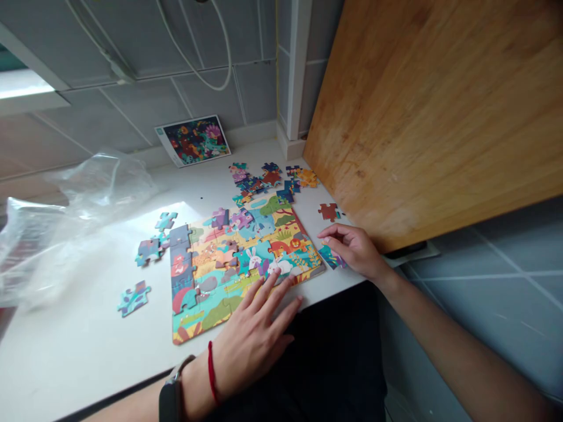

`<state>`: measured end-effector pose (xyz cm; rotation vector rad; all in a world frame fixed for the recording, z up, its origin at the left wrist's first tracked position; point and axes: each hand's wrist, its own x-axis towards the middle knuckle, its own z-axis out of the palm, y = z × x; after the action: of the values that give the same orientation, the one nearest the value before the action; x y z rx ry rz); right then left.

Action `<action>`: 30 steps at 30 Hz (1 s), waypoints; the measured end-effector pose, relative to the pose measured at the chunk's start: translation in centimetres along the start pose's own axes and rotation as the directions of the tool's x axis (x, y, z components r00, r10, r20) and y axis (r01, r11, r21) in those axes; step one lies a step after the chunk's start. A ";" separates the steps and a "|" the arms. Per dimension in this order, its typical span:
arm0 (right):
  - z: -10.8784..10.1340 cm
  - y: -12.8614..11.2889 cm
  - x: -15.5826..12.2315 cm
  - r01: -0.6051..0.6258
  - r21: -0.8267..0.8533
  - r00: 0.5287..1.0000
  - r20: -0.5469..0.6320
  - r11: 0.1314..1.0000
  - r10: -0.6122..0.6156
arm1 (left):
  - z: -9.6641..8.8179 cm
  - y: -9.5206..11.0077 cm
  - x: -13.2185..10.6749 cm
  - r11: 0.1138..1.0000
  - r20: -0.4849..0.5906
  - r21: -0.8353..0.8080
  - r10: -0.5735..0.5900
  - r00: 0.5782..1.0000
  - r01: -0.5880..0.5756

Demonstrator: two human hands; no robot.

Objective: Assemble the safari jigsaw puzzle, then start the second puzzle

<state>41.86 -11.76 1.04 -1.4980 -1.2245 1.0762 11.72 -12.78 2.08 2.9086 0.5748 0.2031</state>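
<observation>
A colourful, partly assembled animal jigsaw puzzle (229,264) lies on a white table (79,346). My left hand (255,337) lies flat and open on the puzzle's near edge, fingers stretched out over the pieces. My right hand (354,249) rests at the puzzle's right edge, fingers curled on a teal loose piece (329,257). A red-brown piece (328,211) lies just beyond that hand. A heap of loose pieces (268,179) sits behind the puzzle, and a few more loose pieces (149,249) lie to its left.
A reference picture card (193,139) leans against the tiled wall at the back. Crumpled clear plastic bag (65,223) covers the table's left side. A large wooden board (431,111) stands at the right, close to my right hand. A white cable (220,64) hangs on the wall.
</observation>
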 end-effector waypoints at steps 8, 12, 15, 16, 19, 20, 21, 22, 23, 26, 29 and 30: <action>-1.3 -1.0 -0.1 0.003 -0.197 0.912 0.402 0.980 0.079 | -0.9 -1.5 -1.4 0.999 -0.117 -0.020 -0.043 0.992 0.041; -1.4 -1.7 -0.5 0.093 -0.381 0.907 0.413 0.920 0.079 | -0.4 -2.6 -0.9 0.994 -0.155 0.022 -0.104 0.982 0.109; -1.3 -2.0 -0.8 0.111 -0.438 0.907 0.411 0.892 0.088 | 0.2 -2.7 -0.6 0.991 -0.154 0.022 -0.124 0.980 0.129; -1.2 -2.1 -0.8 0.117 -0.448 0.906 0.413 0.886 0.089 | 0.4 -2.7 -0.5 0.991 -0.150 0.025 -0.124 0.981 0.129; -1.2 -2.4 -0.9 0.137 -0.467 0.909 0.410 0.874 0.077 | 0.8 -2.5 -0.7 0.991 -0.152 0.033 -0.121 0.981 0.128; -1.2 -2.4 -0.9 0.141 -0.471 0.910 0.408 0.871 0.073 | 0.9 -2.5 -0.8 0.991 -0.157 0.032 -0.121 0.980 0.127; -1.3 -2.3 -0.9 0.143 -0.475 0.912 0.404 0.868 0.070 | 1.0 -2.5 -0.8 0.992 -0.161 0.030 -0.119 0.980 0.125; -1.3 -2.3 -0.9 0.144 -0.477 0.913 0.401 0.867 0.070 | 1.1 -2.6 -0.9 0.992 -0.166 0.028 -0.115 0.979 0.122; -1.3 -2.2 -0.9 0.142 -0.479 0.914 0.400 0.866 0.071 | 1.2 -2.6 -1.0 0.993 -0.169 0.028 -0.110 0.979 0.117; -1.3 -2.0 -1.0 0.138 -0.480 0.914 0.398 0.866 0.075 | 1.3 -2.4 -1.0 0.994 -0.180 0.030 -0.095 0.979 0.102; -1.5 -2.0 -0.9 0.130 -0.484 0.918 0.388 0.865 0.079 | 1.1 -2.0 -0.9 0.994 -0.174 0.022 -0.099 0.980 0.105; -1.5 -2.0 -0.9 0.127 -0.487 0.918 0.389 0.864 0.084 | 1.1 -1.8 -0.9 0.994 -0.167 0.018 -0.103 0.981 0.107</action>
<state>42.81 -12.59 3.41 -1.6880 -1.9256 1.1350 10.43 -11.60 0.58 2.8947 0.7603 0.4291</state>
